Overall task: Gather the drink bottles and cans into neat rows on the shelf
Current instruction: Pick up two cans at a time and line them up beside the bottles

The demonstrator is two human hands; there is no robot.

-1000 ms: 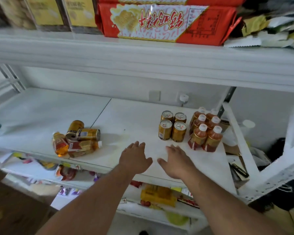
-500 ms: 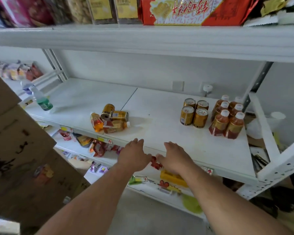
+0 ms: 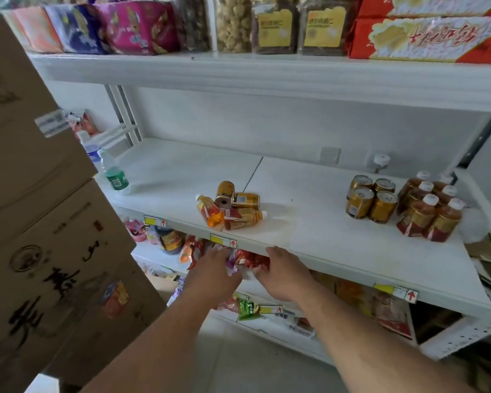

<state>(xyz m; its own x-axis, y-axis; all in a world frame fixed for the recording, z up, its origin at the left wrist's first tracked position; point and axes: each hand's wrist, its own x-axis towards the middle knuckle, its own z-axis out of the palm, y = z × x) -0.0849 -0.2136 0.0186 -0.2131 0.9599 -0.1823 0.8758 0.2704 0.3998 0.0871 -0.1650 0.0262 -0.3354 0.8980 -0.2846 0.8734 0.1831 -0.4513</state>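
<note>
From the head camera, the left hand (image 3: 213, 275) and right hand (image 3: 284, 275) reach side by side just below the front edge of the white shelf (image 3: 309, 231), fingers relaxed and grasping nothing, their tips over red snack packets (image 3: 248, 260) on the tier beneath. Just beyond the left hand, a toppled heap of two cans (image 3: 234, 195) and two bottles (image 3: 227, 215) lies on the shelf. Farther off, beyond and outward of the right hand, four upright cans (image 3: 370, 198) stand beside upright tea bottles (image 3: 430, 208).
</note>
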